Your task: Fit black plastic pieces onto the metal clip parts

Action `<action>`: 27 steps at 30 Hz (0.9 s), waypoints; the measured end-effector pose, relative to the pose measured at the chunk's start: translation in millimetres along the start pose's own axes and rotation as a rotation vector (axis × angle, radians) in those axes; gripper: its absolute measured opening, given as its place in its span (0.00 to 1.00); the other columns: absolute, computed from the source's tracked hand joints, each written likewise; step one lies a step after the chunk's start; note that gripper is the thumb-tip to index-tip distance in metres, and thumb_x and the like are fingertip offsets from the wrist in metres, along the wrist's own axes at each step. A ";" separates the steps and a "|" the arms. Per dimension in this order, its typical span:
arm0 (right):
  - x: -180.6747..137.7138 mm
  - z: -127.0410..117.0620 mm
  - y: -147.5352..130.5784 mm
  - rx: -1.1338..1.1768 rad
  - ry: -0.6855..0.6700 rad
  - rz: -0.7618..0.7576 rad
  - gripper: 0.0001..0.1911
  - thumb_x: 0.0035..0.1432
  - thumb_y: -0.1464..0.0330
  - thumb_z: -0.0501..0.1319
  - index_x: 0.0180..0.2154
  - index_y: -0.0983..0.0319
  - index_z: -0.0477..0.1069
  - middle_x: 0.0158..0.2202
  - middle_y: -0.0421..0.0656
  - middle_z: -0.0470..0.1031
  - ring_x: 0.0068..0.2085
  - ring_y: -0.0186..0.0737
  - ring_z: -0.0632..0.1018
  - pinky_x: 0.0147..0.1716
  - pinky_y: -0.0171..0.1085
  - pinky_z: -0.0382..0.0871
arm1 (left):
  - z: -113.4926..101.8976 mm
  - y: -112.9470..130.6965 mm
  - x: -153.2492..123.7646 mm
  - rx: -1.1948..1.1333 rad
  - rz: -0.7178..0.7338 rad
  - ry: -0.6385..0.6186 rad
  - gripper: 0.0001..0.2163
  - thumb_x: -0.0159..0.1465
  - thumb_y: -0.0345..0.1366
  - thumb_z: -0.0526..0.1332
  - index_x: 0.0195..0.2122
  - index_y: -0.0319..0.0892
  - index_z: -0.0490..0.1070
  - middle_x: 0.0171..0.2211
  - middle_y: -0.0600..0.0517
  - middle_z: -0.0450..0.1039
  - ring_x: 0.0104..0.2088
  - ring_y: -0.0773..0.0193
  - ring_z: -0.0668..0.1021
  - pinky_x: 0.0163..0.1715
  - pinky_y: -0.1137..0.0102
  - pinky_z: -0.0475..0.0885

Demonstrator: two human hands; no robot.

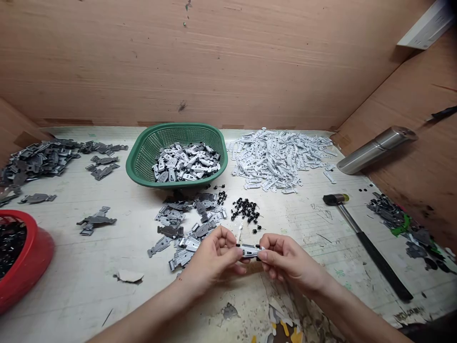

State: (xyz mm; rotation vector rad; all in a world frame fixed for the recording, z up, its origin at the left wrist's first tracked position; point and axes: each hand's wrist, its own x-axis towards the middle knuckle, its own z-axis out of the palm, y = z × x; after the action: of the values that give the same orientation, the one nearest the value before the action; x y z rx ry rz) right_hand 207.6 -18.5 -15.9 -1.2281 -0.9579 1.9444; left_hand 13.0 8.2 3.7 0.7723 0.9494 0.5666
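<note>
Between both hands is a small toy car body (249, 250), white on top with dark wheels at its ends. My left hand (219, 252) pinches its left end between thumb and fingers. At the other end, my right hand (283, 257) grips with thumb and forefinger. A single white piece (240, 232) lies just beyond the car. Behind it is a cluster of black wheels (245, 210), some on thin axles. Grey metal-looking base plates (203, 228) lie in a loose heap beside my left hand.
A green basket (133, 166) holds assembled cars, beside a pile of white parts (282, 157). More grey plates (46, 159) lie far left, above a red basket (39, 247). At right are a hammer (371, 250), a leaning steel flask (374, 150) and scrap parts (410, 228).
</note>
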 end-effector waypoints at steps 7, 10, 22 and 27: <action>0.3 8.1 6.1 -0.019 -0.012 -0.027 0.14 0.51 0.61 0.64 0.27 0.63 0.62 0.19 0.35 0.67 0.17 0.25 0.65 0.15 0.26 0.51 | 0.3 7.9 -5.3 0.149 0.100 -0.020 0.13 0.53 0.40 0.64 0.32 0.41 0.62 0.25 0.56 0.65 0.27 0.69 0.71 0.30 0.72 0.68; 14.5 13.3 -34.7 -0.160 -0.044 -0.154 0.11 0.53 0.61 0.63 0.28 0.63 0.67 0.22 0.37 0.69 0.21 0.28 0.69 0.18 0.28 0.60 | -10.5 27.4 -8.9 0.423 0.281 0.130 0.12 0.58 0.42 0.58 0.39 0.43 0.64 0.32 0.52 0.67 0.32 0.64 0.72 0.31 0.71 0.68; 75.1 36.4 -110.2 -1.126 0.132 -0.701 0.09 0.54 0.68 0.60 0.23 0.63 0.65 0.21 0.37 0.67 0.24 0.30 0.67 0.23 0.31 0.58 | -36.2 15.1 5.3 1.765 0.397 0.620 0.07 0.60 0.36 0.54 0.31 0.41 0.68 0.33 0.46 0.68 0.36 0.54 0.68 0.32 0.64 0.63; 33.3 -10.2 -55.0 -1.451 0.141 -0.523 0.06 0.54 0.77 0.55 0.28 0.62 0.67 0.28 0.41 0.69 0.28 0.33 0.70 0.25 0.32 0.60 | -35.8 21.9 2.6 1.743 0.427 0.628 0.07 0.61 0.32 0.52 0.30 0.40 0.68 0.32 0.46 0.69 0.34 0.55 0.68 0.31 0.65 0.63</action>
State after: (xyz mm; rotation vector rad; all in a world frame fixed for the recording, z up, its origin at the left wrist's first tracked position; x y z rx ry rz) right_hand 212.3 40.2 11.9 -1.4739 -2.4399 0.5397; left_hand -19.2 35.1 6.9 2.4809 1.8469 0.1963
